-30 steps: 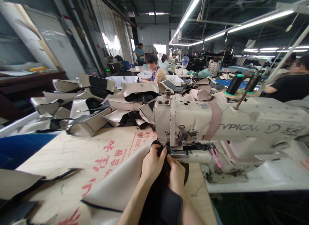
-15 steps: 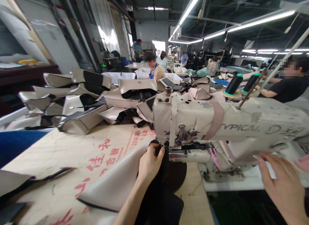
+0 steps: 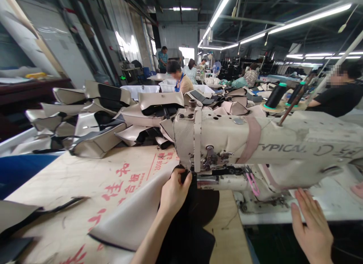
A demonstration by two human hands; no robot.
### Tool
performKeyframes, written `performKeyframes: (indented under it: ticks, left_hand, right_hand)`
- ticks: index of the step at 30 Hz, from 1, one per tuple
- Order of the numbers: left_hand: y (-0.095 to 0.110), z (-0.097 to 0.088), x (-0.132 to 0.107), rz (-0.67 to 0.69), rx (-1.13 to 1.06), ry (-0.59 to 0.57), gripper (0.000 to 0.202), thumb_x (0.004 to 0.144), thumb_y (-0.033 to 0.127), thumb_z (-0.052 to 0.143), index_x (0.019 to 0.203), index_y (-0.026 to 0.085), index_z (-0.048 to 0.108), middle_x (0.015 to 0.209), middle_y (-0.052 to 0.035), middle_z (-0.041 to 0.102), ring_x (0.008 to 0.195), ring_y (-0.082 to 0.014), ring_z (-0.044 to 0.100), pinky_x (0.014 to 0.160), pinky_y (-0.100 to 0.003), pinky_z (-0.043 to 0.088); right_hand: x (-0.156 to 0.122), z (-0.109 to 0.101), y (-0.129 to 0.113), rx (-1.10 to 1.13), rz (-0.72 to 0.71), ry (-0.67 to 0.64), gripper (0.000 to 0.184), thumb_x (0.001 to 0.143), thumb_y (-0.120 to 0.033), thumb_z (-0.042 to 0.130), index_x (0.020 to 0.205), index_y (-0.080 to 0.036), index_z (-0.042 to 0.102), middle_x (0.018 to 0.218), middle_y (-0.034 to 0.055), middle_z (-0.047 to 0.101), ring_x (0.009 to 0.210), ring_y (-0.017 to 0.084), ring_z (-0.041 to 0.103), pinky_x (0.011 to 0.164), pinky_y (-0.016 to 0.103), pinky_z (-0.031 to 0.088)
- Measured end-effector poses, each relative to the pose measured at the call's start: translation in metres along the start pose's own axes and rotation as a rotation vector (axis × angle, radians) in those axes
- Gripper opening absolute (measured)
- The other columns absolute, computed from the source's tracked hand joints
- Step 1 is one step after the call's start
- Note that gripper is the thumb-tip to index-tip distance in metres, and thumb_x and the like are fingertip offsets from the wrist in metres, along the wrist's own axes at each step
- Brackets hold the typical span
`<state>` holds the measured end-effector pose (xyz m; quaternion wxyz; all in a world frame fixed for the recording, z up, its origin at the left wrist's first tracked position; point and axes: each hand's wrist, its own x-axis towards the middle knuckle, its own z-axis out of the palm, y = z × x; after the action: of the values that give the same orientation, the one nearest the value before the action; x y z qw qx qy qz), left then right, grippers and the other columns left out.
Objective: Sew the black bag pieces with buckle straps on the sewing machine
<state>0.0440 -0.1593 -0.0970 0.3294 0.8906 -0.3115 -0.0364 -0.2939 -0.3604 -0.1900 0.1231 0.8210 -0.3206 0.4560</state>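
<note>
My left hand (image 3: 174,192) grips a black edge of a large beige vinyl and black panel (image 3: 133,215) right at the presser foot (image 3: 210,158) of a cream industrial sewing machine (image 3: 249,143). The panel runs down towards me, its black part (image 3: 185,241) lying under my forearm. My right hand (image 3: 312,233) hangs off to the right with fingers spread, holding nothing, above the front edge of the white machine table (image 3: 312,215). The needle is hidden among the machine's parts.
A plywood board (image 3: 85,177) with red print lies under the panel. Beyond it is a heap of beige and black sewn pieces (image 3: 96,101). Black thread cones (image 3: 276,95) stand behind the machine. A co-worker in black (image 3: 338,99) sits at right; other people work further back.
My right hand has let go of the panel and moved right, off the material, and now sits lower over the table edge. My left hand stays at the presser foot.
</note>
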Motion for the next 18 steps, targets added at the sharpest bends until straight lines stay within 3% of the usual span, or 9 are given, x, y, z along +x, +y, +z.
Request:
performKeyframes:
  ticks: [8, 18]
  left_hand:
    - [-0.002, -0.001, -0.006, 0.013, -0.036, -0.004, 0.030, 0.082, 0.047, 0.042, 0.097, 0.021, 0.048, 0.054, 0.0070, 0.039, 0.052, -0.0123, 0.049, 0.053, -0.022, 0.032]
    - [-0.004, 0.000, -0.008, 0.004, -0.051, -0.002, 0.029, 0.082, 0.047, 0.041, 0.096, 0.022, 0.047, 0.053, 0.0070, 0.040, 0.052, -0.0128, 0.049, 0.052, -0.022, 0.031]
  right_hand:
    - [0.003, -0.004, 0.001, -0.014, -0.005, 0.001, 0.047, 0.083, -0.023, 0.050, 0.129, -0.018, 0.041, 0.125, 0.0084, 0.051, 0.114, 0.026, 0.049, 0.099, 0.045, 0.037]
    - [0.059, -0.037, 0.003, -0.022, 0.100, -0.012, 0.037, 0.087, -0.038, 0.040, 0.117, -0.022, 0.053, 0.115, 0.0056, 0.058, 0.108, 0.023, 0.053, 0.103, 0.045, 0.027]
